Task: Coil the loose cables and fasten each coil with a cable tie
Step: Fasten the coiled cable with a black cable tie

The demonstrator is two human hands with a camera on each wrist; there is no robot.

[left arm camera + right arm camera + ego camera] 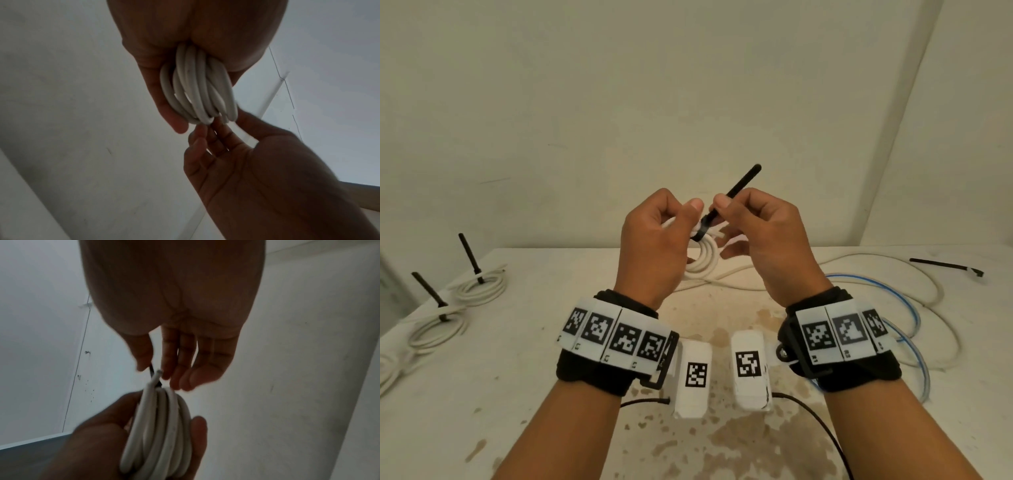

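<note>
My left hand [654, 236] holds a small coil of white cable [703, 260] up above the table; in the left wrist view the coil [197, 87] lies gripped in its palm. A black cable tie [726, 202] is looped round the top of the coil, its long tail sticking up to the right. My right hand [756, 226] pinches that tail between thumb and forefinger. In the right wrist view the tie [153, 374] shows as a dark strip beside the cable's cut end, above the coil [160, 431].
Two tied white coils [479, 286] [436, 330] lie on the table's left side, another at the left edge [387, 370]. Loose white cable [893, 274] and blue cable [907, 308] sprawl at right. A spare black tie [945, 265] lies far right. The white table [517, 411] is stained.
</note>
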